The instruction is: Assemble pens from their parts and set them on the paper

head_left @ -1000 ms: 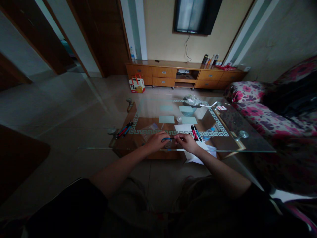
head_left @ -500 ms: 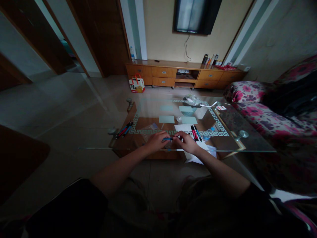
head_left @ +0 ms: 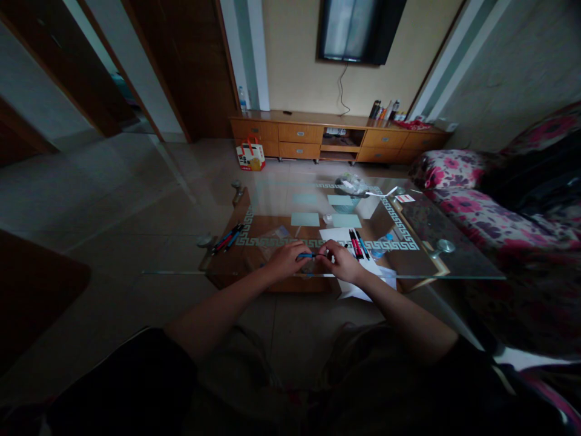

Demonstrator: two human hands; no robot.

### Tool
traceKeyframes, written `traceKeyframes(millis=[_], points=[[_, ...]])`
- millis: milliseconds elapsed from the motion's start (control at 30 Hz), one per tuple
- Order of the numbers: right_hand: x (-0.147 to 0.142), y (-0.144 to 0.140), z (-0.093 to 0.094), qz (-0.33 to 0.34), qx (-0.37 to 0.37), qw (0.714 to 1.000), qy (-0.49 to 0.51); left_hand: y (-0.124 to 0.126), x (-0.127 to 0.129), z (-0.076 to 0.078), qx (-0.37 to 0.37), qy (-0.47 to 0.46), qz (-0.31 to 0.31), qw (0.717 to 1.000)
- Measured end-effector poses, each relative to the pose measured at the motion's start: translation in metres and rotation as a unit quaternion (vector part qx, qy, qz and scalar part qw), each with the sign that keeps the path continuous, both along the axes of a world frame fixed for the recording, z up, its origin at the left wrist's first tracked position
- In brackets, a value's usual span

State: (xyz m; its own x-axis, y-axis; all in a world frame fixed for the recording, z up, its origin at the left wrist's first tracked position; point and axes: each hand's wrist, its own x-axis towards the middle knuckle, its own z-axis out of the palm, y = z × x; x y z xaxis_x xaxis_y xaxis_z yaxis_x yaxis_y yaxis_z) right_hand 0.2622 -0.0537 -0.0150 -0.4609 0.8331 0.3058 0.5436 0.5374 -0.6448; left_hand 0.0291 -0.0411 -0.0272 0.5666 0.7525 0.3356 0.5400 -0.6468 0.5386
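My left hand (head_left: 285,260) and my right hand (head_left: 341,261) meet over the near edge of a glass coffee table (head_left: 454,260). Between them they hold a blue pen (head_left: 307,255), the left hand on its blue barrel and the right hand on its other end. A white sheet of paper (head_left: 336,234) lies just beyond my right hand, with a few red and black pens (head_left: 356,243) on it. A second bunch of pens (head_left: 228,237) lies at the table's left edge.
Pale green cards (head_left: 305,218) and a bowl of crumpled wrappers (head_left: 348,185) sit farther back on the glass. A floral sofa (head_left: 494,218) is on the right. A wooden cabinet (head_left: 336,136) with a television above it lines the far wall, and a paper bag (head_left: 251,155) stands on the floor.
My right hand has slid a little to the left along the pen, closer to my left hand. Everything else is still.
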Motion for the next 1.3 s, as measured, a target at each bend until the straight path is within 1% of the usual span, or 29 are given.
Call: traceKeyframes(millis=[100,267,433,633,833,1033,1300], points=[[0.0,0.0003,-0.0004,0.019,0.011,1.0,-0.009,0.0003,-0.0003,0.0001,0.002,-0.004,-0.004,1.0],[0.0001,0.0006,-0.0005,0.0,-0.01,1.0,-0.002,-0.0002,0.0004,0.0018,-0.007,-0.01,-0.009,1.0],[-0.001,-0.0003,0.0025,0.03,0.011,0.999,-0.018,-0.001,0.0007,0.0031,-0.007,-0.005,-0.008,1.0],[0.0002,-0.0004,0.0022,0.013,0.004,1.0,-0.004,0.0007,0.0004,-0.0003,-0.007,-0.005,-0.001,1.0],[-0.0007,0.0,0.0042,0.029,0.01,0.999,-0.04,0.0007,0.0008,0.0011,-0.008,0.0,-0.016,1.0],[-0.0022,-0.0022,0.0076,0.028,0.017,0.998,-0.056,0.0006,0.0015,0.0013,0.002,0.005,-0.004,1.0],[0.0004,-0.0006,0.0022,0.026,0.015,0.998,-0.05,0.0025,0.0013,-0.0021,0.001,-0.008,-0.002,1.0]])
